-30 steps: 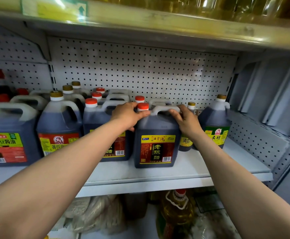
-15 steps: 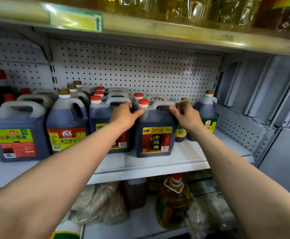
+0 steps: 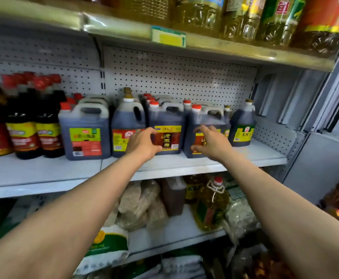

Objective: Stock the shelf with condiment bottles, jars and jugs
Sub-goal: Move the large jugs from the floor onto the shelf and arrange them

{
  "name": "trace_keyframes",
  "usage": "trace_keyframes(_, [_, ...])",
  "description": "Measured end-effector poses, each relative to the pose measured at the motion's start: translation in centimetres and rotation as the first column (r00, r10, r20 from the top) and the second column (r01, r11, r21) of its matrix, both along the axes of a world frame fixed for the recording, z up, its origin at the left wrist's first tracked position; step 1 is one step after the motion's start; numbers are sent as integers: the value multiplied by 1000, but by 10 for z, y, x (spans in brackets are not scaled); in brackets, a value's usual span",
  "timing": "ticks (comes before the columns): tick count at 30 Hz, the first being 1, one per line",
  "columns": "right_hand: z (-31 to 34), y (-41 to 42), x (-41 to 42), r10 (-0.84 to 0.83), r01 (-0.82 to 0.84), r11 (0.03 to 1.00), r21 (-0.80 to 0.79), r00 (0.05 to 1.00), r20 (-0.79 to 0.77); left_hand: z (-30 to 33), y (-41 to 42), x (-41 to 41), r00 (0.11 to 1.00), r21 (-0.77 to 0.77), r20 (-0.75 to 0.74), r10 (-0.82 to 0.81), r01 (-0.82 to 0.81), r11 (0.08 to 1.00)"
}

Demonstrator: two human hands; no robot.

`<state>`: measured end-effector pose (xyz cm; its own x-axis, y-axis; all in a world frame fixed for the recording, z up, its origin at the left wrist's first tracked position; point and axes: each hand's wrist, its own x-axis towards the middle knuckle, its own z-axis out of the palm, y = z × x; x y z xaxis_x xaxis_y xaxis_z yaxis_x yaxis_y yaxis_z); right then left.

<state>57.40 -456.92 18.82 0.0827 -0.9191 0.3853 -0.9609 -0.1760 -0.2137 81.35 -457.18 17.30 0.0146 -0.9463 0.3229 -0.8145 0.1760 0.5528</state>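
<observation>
Jugs of dark vinegar stand along the front of the middle shelf (image 3: 184, 168), straight ahead of both hands and slightly above them. Two matter most: the jug with the yellow-and-dark label (image 3: 167, 131), partly behind the left hand (image 3: 143, 144), and its neighbour to the right (image 3: 203, 127), partly behind the right hand (image 3: 211, 144).

Hands: both empty, fingers spread and loosely bent, hovering in front of the labels. Blur hides whether fingertips touch plastic; I judge they do not grip.

Axis: each jug upright, long axis vertical, handle on top running front to back, red cap toward the front-left corner. The right hand lies nearer the right jug, the left nearer the left one; reach is about equal.

Count, front row only:
- square red-capped jugs: three, the third being a green-labelled one (image 3: 85, 133) further left
- round-shouldered gold-capped jugs: two, one (image 3: 127, 125) between the square ones, one (image 3: 243, 125) at the right end
- small gold-capped bottle (image 3: 227, 109) peeping between the last two: one
- slim dark red-capped bottles (image 3: 35, 121) at left: several, too blurred to count

More caps show behind; back rows not countable.

Bare shelf remains right of the last jug. Judgement: the next jug could go there, otherwise the row only needs squaring.
</observation>
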Motion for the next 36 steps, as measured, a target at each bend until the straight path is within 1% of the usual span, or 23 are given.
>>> trace_keyframes(4, [-42,58,77,55,-50,997,57,995,-79,-45,66,79,996,35,87,6,-9,999])
trace_keyframes(8, [-87,109,155,149,-137,978,158,987,-61,-88,125,149,982,121,184,40,-63,991])
trace_keyframes(12, [-123,145,210,213,-185,957,224,971,-108,-119,163,195,981,211,184,64,-103,972])
trace_keyframes(17, [-158,160,244,270,-224,922,315,957,-109,-158,185,228,976,266,190,106,-155,951])
trace_keyframes(22, [-211,156,254,313,-253,867,429,947,-76,-213,197,239,974,417,185,133,-200,887])
trace_keyframes(26, [-284,152,253,311,-264,809,525,951,0,-278,201,239,977,534,174,120,-196,823])
trace_keyframes(30, [-377,152,252,270,-245,744,622,961,56,-363,208,243,981,647,154,119,-191,738])
trace_keyframes(32, [-427,155,252,264,-236,693,681,962,66,-410,213,249,982,705,155,110,-188,684])
trace_keyframes(36, [-532,163,257,197,-242,575,782,968,154,-508,229,253,990,788,78,115,-132,601])
